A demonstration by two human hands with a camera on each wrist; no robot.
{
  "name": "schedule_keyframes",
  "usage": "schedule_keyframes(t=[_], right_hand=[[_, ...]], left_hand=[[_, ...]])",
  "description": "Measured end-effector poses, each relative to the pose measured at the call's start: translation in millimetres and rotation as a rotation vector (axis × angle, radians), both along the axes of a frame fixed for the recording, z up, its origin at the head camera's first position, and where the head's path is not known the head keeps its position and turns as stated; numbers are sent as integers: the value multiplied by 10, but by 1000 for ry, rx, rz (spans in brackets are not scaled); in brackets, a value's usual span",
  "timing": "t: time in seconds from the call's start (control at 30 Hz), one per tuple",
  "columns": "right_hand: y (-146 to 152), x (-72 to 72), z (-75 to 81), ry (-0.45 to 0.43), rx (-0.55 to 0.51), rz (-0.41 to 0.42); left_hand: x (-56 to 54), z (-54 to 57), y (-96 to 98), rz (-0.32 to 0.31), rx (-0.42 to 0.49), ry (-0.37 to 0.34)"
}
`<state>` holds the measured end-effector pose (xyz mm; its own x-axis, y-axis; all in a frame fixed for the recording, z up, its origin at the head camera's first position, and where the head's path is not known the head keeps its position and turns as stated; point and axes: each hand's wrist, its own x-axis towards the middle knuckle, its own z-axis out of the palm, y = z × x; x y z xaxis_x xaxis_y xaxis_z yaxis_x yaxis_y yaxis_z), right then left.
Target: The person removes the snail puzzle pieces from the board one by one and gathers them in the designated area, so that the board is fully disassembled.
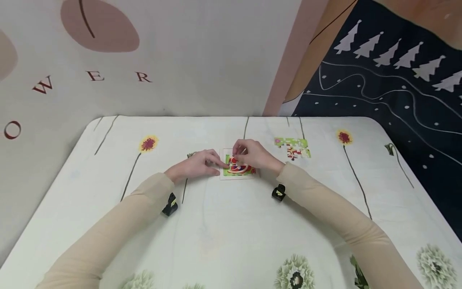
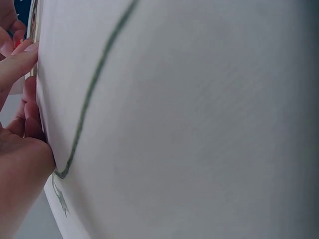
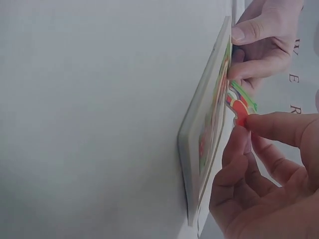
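Head view: on the table (image 1: 216, 224), a puzzle board (image 1: 222, 178) carries a red-and-green picture, apparently part-built; loose pieces (image 1: 302, 142) right of the board seem left to add. The left hand (image 1: 199, 163), index finger extended, touches the board's left side; the right hand (image 1: 251, 153) arches over its upper right.

Left wrist view: the left hand's grip is loose at the board's edge.

Right wrist view: the right fingertips pinch a red piece (image 3: 240, 110), tilted against the board's face.

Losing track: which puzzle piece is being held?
The red-patterned piece pinched by the right hand, over the board; the other loose ones lie on the table.
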<state>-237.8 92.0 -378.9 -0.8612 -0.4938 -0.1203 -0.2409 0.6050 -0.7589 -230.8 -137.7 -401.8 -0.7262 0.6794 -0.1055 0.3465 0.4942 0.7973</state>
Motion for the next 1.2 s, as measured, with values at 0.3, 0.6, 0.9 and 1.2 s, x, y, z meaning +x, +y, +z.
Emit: schedule_keyframes(t=[0.3,0.6,0.9,1.2], right_hand=[[169,17,-1,-23,-20,-66],[428,1,48,4,-60,-100],[747,-48,120,29,-60,-121],[1021,-58,142,31,10,-153]], left_hand=[[7,-8,-22,9,-7,4],[-9,18,-4,28,-19,2],[30,-19,-1,21,8,18],[1,-2,27,30,-16,-13]])
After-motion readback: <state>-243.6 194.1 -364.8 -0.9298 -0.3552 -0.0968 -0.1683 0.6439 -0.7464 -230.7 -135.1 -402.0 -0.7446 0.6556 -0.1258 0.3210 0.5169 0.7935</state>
